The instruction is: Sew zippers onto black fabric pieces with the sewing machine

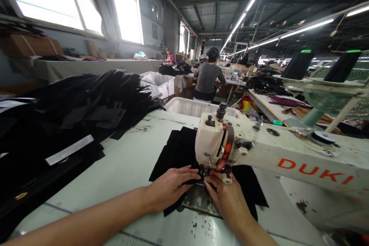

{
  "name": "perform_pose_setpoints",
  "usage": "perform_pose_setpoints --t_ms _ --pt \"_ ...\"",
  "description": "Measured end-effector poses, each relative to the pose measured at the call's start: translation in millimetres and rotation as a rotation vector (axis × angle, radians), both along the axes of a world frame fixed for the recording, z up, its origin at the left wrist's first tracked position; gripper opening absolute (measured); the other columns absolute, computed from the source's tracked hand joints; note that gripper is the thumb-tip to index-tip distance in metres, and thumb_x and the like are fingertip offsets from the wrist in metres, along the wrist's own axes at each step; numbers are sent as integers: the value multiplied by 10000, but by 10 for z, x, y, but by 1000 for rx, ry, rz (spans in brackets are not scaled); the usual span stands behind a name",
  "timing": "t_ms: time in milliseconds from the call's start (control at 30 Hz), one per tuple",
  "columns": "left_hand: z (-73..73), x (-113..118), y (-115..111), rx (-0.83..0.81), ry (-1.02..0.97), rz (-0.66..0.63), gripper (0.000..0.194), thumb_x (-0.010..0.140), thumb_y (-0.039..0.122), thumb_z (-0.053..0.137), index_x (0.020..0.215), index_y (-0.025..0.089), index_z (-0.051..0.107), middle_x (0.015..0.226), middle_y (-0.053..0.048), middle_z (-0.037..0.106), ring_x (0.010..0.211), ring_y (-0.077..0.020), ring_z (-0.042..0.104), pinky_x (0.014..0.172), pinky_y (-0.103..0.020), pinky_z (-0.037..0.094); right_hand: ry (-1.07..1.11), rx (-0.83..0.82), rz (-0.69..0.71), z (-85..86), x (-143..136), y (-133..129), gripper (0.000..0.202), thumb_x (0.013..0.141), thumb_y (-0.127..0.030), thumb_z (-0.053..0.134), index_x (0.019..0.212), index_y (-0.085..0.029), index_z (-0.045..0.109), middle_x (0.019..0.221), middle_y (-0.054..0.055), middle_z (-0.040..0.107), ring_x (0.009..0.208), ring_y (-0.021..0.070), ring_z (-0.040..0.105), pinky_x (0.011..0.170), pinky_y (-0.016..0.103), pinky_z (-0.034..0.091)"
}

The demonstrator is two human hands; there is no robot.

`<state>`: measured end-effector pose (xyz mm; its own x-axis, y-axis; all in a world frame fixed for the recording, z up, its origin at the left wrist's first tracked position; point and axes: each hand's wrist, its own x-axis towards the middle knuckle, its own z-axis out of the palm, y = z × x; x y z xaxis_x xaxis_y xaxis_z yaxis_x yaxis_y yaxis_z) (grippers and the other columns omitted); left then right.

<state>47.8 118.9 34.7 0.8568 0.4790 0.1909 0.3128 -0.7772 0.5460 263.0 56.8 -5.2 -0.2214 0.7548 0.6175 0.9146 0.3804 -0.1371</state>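
- Here we are at the sewing machine (pixel 208 138), and the black cloth (pixel 175 153) lies flat beneath its head, spilling out to both sides.
- Left hand (pixel 170 184), left of the sewing machine's metal foot (pixel 205 172): fingers stretched out and laid on the cloth, gripping nothing that shows.
- Right hand (pixel 229 192), just right of that foot: fingers bent, tips low beside it; whether they pinch the cloth, I cannot tell.
- And the key relation! The cloth is right under the fingers, spreading away behind the sewing machine's foot; its longer run looks crosswise, though the head hides the middle. Both hands sit close in, neither clearly nearer the foot.
- Left of the sewing machine, a big heap of dark pieces (pixel 109 100) on the counter (pixel 129 161).
- Behind the sewing machine, a white bin (pixel 190 106), and beyond it a seated person (pixel 209 77).
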Motion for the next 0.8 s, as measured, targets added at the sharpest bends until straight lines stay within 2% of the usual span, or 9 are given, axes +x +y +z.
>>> perform_pose_setpoints --t_ms 100,233,400,467,600,800 --pt "5 -4 -13 20 15 -31 371 956 71 511 1313 110 606 1380 -116 585 1333 -192 497 1183 -369 310 11 0 -12 -11 -12 6 159 865 -152 601 820 -255 714 891 8 713 848 218 655 723 301 529" --pt "18 17 -38 104 62 -121 465 880 36 544 1343 70 580 1369 -144 584 1336 -232 483 1211 -384 250 21 15 -16 -12 -1 -12 228 922 -175 515 838 -239 717 899 28 713 821 213 657 724 313 542" --pt "-29 47 -23 307 108 -183 446 903 88 493 1344 51 547 1331 -147 604 1303 -261 499 1203 -404 262 -61 59 74 9 91 -100 310 1009 -226 410 1025 -248 719 993 20 717 897 180 684 826 292 557" --pt "-62 48 9 326 91 -197 428 913 103 495 1335 64 548 1326 -145 605 1296 -253 507 1199 -388 265 -142 127 98 -2 124 -125 333 1027 -221 377 1101 -238 701 1022 18 721 912 179 695 848 297 557" --pt "-111 53 89 332 72 -189 396 933 116 498 1326 91 551 1321 -131 607 1297 -226 512 1205 -353 246 -224 241 74 -24 134 -110 392 1039 -196 314 1099 -202 701 1009 26 732 879 176 708 804 287 563" --pt "-110 64 138 329 95 -168 442 943 144 480 1381 92 503 1387 -138 562 1341 -240 472 1213 -400 229 -246 226 60 28 109 -66 387 1034 -193 315 1125 -219 690 1055 1 730 875 169 710 763 271 562"
